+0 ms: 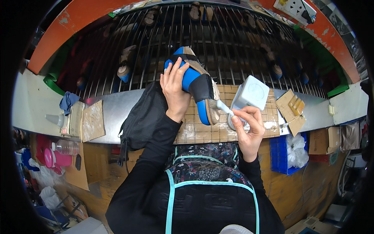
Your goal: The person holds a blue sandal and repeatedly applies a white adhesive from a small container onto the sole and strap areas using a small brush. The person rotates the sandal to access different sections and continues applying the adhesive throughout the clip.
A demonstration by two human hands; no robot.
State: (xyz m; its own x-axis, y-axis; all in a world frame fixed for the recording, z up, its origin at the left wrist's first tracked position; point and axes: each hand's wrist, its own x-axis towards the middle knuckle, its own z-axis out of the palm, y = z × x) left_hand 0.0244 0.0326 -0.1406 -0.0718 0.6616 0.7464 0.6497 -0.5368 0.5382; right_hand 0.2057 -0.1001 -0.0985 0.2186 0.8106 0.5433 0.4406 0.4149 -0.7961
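Note:
My left hand (176, 91) grips a shoe (191, 80) on a blue last, the fingers wrapped over its blue side. The shoe is tilted, with its tan underside turned to the right and a black band round its near part. In my right hand (249, 126), a small pale-handled brush (224, 107) is pinched between thumb and fingers. The brush's tip is at the shoe's near end, seemingly touching the underside; the bristles are hard to make out. Just beyond my right hand stands a white boxy pot (251, 93).
Under my hands lies a taped cardboard sheet (198, 130) on the metal ledge. A black mesh bag (146, 117) lies beside my left forearm. Beyond, a rack of metal bars (230, 50) carries several shoes. A blue crate (278, 156) with white plastic stands low right.

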